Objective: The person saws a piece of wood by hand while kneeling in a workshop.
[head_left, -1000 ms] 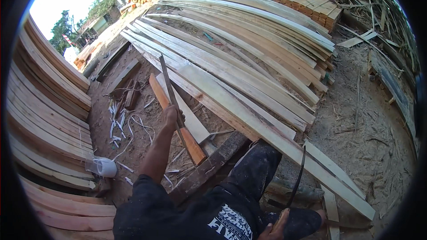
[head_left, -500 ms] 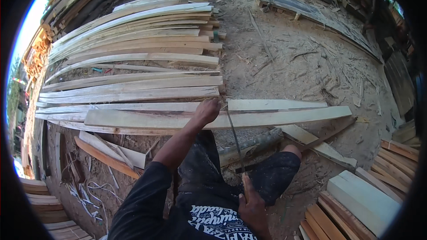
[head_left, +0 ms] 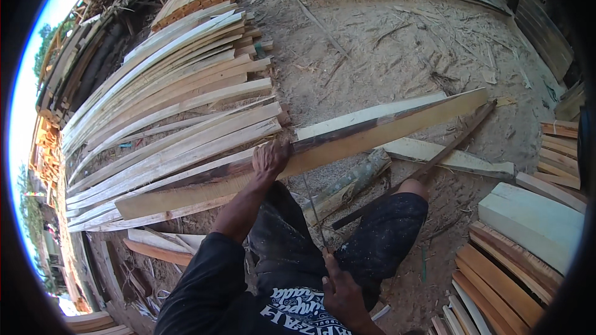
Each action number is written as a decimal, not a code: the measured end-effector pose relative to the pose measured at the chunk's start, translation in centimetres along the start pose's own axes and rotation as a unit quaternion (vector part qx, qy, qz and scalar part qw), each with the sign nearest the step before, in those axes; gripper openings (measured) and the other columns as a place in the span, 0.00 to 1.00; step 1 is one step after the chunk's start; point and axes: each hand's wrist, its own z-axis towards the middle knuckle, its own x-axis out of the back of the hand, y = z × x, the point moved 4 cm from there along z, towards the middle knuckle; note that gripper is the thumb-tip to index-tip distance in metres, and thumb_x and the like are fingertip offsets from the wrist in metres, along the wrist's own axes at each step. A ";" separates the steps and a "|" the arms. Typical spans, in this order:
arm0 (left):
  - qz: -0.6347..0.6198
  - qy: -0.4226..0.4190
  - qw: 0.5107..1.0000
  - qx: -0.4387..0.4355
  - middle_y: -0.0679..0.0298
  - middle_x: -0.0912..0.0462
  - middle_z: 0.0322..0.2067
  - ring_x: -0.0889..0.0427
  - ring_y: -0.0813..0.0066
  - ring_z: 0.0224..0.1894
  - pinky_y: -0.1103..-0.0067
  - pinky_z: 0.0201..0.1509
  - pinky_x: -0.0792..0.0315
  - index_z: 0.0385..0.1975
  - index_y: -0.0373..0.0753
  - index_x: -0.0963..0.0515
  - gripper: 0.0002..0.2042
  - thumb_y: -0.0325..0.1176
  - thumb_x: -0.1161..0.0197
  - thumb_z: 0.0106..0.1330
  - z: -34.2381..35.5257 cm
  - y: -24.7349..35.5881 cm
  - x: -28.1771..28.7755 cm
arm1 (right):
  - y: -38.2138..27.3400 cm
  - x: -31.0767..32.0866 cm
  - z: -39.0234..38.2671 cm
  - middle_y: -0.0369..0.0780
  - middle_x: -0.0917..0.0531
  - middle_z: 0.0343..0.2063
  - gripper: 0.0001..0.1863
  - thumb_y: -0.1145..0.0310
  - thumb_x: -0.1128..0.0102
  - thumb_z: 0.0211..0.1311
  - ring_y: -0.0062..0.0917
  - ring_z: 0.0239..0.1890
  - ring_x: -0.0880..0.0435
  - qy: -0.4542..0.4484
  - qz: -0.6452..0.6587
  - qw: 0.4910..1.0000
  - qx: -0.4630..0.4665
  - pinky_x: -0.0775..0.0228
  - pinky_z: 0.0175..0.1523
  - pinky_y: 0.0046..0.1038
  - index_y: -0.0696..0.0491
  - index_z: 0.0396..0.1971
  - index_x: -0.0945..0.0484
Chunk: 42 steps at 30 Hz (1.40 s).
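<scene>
A long pale plank (head_left: 385, 131) with a dark bark strip along its upper edge lies slanted across in front of my knees. My left hand (head_left: 271, 159) is closed over that edge near the middle of the plank. Down by my lap, my right hand (head_left: 340, 291) is wrapped round the wooden handle of a machete (head_left: 315, 209). Its long thin blade points away from me, and the tip meets the near side of the plank or passes behind it; I cannot tell which.
Several sawn boards (head_left: 180, 108) lie side by side at the left. Under the plank is a short log (head_left: 354, 183), with another board (head_left: 450, 156) beside it. Stacked timber (head_left: 528, 223) stands at the right. Sandy ground (head_left: 372, 43) with wood scraps stretches beyond.
The plank has turned, with its right end now farther off and its bark edge uppermost. The machete has come back toward me, off the plank's top. My view has swung round too.
</scene>
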 end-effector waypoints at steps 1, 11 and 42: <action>0.002 -0.003 1.000 -0.004 0.48 0.18 0.26 0.19 0.48 0.33 0.56 0.41 0.30 0.23 0.37 0.21 0.26 0.53 0.55 0.69 -0.2 0.3 -0.1 | 0.0 -0.3 -0.1 0.53 0.21 0.38 0.34 0.76 0.44 0.60 0.47 0.34 0.19 0.019 0.001 1.000 0.012 0.24 0.39 0.41 0.51 0.68 0.41; 0.032 -0.019 0.999 0.030 0.51 0.16 0.30 0.18 0.54 0.36 0.60 0.48 0.32 0.29 0.40 0.20 0.23 0.52 0.53 0.69 -0.1 2.0 0.4 | 2.7 -4.7 21.0 0.58 0.21 0.29 0.35 0.77 0.49 0.60 0.55 0.36 0.21 0.001 -0.005 1.000 -0.018 0.31 0.41 0.50 0.45 0.69 0.43; 0.000 0.036 0.999 0.039 0.49 0.17 0.26 0.18 0.50 0.32 0.58 0.45 0.30 0.23 0.39 0.19 0.24 0.48 0.58 0.71 -0.1 1.3 0.0 | 2.8 -3.8 13.7 0.57 0.22 0.47 0.37 0.80 0.49 0.57 0.54 0.40 0.21 -0.018 -0.041 0.999 -0.018 0.26 0.44 0.45 0.51 0.69 0.45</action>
